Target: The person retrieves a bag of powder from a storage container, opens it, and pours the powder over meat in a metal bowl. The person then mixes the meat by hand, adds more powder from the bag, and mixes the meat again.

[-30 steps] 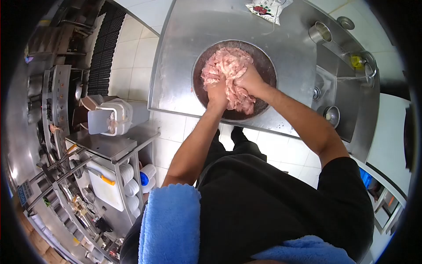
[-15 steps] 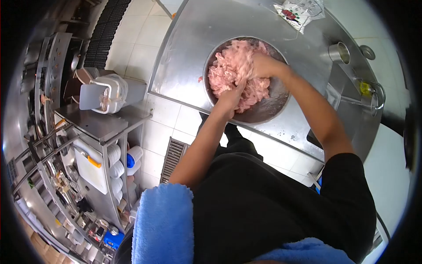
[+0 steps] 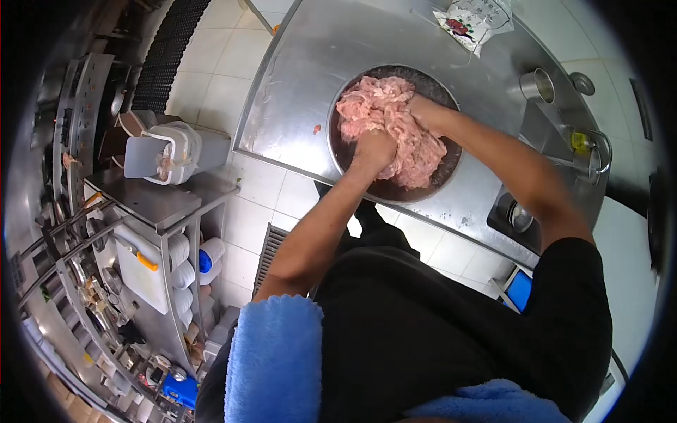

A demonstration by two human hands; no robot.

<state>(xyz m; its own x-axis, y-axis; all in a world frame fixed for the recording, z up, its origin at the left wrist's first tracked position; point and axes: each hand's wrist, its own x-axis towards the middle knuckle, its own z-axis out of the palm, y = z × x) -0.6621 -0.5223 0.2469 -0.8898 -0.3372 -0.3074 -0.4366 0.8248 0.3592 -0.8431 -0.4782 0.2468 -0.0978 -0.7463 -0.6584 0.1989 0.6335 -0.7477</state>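
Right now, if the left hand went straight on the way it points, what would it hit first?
The left hand would first meet more of the pink meat around its fingers; beyond that, perhaps the right hand, though depth is unclear.

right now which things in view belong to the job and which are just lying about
In the job:
- left hand and right hand, both in the meat
- bowl holding it
- counter underneath

Apparently just lying about:
- packet
- metal cup
- stacked dishes
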